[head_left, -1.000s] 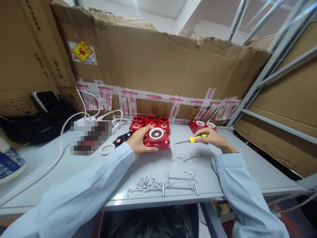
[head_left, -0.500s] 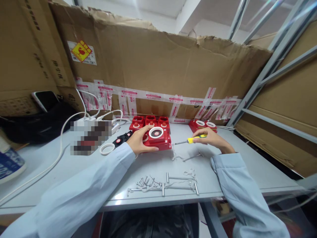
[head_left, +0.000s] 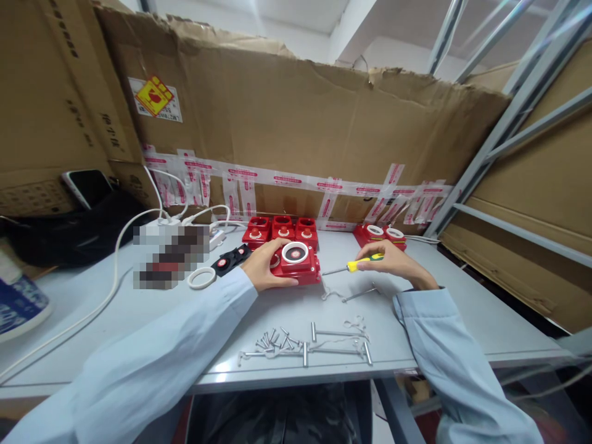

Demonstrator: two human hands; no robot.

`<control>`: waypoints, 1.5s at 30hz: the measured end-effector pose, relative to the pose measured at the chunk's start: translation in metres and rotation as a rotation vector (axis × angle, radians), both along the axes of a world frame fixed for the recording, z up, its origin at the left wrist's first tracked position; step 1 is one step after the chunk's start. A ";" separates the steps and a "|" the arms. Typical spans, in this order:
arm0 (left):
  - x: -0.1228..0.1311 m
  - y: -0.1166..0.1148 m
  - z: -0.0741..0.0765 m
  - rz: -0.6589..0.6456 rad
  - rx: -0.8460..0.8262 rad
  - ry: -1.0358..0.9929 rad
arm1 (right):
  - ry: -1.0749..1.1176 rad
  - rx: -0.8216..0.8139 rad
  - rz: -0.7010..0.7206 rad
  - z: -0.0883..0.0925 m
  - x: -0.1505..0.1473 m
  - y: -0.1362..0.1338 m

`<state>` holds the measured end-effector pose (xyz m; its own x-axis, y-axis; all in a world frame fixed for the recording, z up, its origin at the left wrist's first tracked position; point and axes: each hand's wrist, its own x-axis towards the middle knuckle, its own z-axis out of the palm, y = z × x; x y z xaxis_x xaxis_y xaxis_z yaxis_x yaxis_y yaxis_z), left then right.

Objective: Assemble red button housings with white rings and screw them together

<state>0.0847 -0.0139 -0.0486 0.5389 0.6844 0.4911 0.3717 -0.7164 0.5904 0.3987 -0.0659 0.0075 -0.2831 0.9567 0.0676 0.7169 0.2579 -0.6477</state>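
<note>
My left hand (head_left: 264, 266) grips a red alarm-like box (head_left: 300, 275) with a white ring around a dark round centre on its upper face. My right hand (head_left: 391, 264) is closed on the handle of a yellow and green screwdriver (head_left: 354, 266). The screwdriver's shaft points left, its tip at or close to the box's right side; whether it touches cannot be made out. A white string hangs from that side, running towards a thin metal rod (head_left: 361, 295) on the table.
Several screws (head_left: 277, 339) and T-shaped metal rods (head_left: 330, 333) lie near the front edge. Behind stand red housings (head_left: 283, 231), with red ringed units (head_left: 377, 233) at back right. Left are a white ring (head_left: 201, 277), black parts (head_left: 226, 262) and a white cable (head_left: 115, 271).
The red box and my left hand have shifted slightly down and right. The screwdriver has tilted a little, its handle end lower, still in my right hand.
</note>
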 end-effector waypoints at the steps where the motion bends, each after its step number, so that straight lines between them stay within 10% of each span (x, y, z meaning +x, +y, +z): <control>1: 0.001 0.001 -0.003 0.001 0.001 0.008 | -0.010 -0.004 0.007 -0.001 0.001 0.000; 12: 0.011 0.009 -0.028 0.077 0.029 0.237 | 0.014 -0.277 0.081 -0.027 0.017 0.015; 21: 0.014 -0.003 -0.008 0.168 0.190 0.560 | 0.042 -0.338 0.003 -0.035 0.011 0.019; 29: 0.036 -0.013 0.004 -0.090 0.415 0.831 | 0.069 -0.373 0.033 -0.033 0.006 0.015; 45: 0.040 -0.017 0.000 -0.108 0.476 0.840 | 0.075 -0.357 0.070 -0.029 0.005 0.009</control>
